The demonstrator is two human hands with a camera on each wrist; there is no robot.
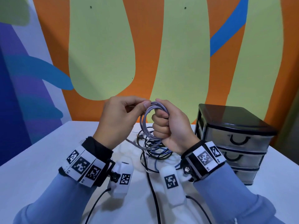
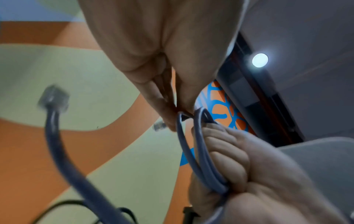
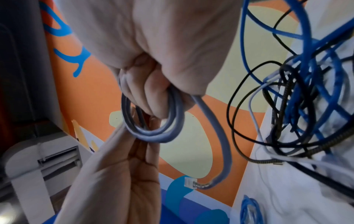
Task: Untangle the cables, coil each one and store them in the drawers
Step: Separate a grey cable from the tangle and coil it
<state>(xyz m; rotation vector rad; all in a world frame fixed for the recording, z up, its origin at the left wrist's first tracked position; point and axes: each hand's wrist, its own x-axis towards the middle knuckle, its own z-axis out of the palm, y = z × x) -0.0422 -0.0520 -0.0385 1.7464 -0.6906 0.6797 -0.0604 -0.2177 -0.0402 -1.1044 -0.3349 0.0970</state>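
A grey-lilac cable is wound in several loops, held up above the table. My right hand grips the coil in a fist. My left hand pinches a strand at the top of the coil between thumb and forefinger. The cable's loose tail hangs down and ends in a clear plug. Below the hands a tangle of blue, black and white cables lies on the white table. A black drawer unit with three closed smoky drawers stands to the right.
The painted wall rises just behind the table's far edge. Black cords run from the wrist cameras across the table's front. A small blue coil lies on the table near the tangle.
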